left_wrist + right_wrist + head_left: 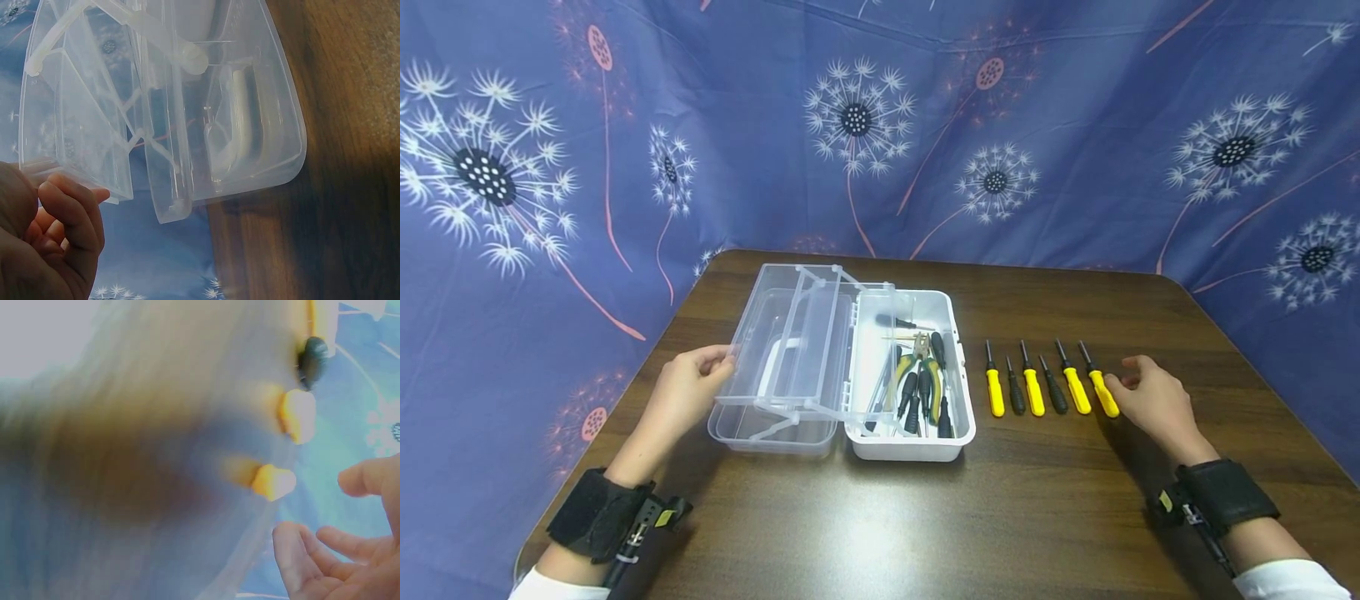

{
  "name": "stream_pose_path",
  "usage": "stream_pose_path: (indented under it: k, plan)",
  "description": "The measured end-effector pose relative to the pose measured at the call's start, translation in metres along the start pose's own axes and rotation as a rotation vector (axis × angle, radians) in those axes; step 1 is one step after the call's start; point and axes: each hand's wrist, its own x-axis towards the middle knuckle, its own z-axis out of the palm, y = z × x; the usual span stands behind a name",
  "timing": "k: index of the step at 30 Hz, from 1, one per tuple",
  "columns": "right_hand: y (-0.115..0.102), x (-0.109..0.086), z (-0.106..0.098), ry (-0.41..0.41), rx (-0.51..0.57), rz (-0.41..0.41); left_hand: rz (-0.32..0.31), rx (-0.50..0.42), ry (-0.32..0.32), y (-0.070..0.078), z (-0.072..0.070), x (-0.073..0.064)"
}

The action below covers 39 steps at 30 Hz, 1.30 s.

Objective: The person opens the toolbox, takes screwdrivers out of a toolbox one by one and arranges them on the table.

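My left hand (694, 382) pinches the left edge of a clear folding tray (747, 367), part of an opened toolbox (906, 451). In the left wrist view the thumb and fingers hold that tray's corner. Inside the white base lie pliers (935, 393) with green and yellow handles and several dark-handled screwdrivers (924, 392). My right hand (1159, 406) hovers beside the rightmost yellow screwdriver (1105, 395), thumb and fingers apart, holding nothing. In the right wrist view a gap shows between the fingers and that screwdriver's handle end (273, 482).
To the right of the toolbox, several screwdrivers lie in a row, with yellow handles (1033, 393) and black handles (1056, 396). The clear lid (812, 447) lies folded left of the base, under the trays. A patterned blue cloth (925, 125) hangs behind the brown table (880, 525).
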Motion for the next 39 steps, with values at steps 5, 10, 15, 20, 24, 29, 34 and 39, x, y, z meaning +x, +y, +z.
stream_pose_path:
  k: [5, 10, 15, 20, 24, 29, 34, 39]
  plan:
    - [-0.014, -0.008, -0.002, 0.061, 0.054, -0.024, -0.003, -0.005, 0.003, -0.001, 0.001, 0.0]
    - [-0.032, -0.016, -0.002, 0.114, 0.1, -0.078, -0.003, -0.003, 0.008, -0.001, 0.001, -0.001]
    - [-0.05, -0.023, 0.005, 0.132, 0.124, -0.121, -0.002, 0.0, 0.02, -0.001, 0.001, -0.001]
    - [-0.065, -0.033, 0.015, 0.144, 0.16, -0.157, -0.005, -0.002, 0.02, -0.002, 0.002, -0.001]
    - [-0.076, -0.042, 0.025, 0.109, 0.188, -0.154, -0.007, -0.001, 0.016, -0.001, 0.003, 0.0]
    - [-0.088, -0.051, 0.036, 0.077, 0.226, -0.158, -0.01, -0.006, 0.008, 0.0, 0.002, 0.0]
    - [-0.103, -0.06, 0.042, 0.029, 0.274, -0.172, -0.01, -0.005, 0.007, 0.0, 0.001, 0.0]
    - [-0.119, -0.067, 0.046, -0.006, 0.305, -0.186, -0.01, 0.009, 0.011, 0.0, 0.0, 0.0]
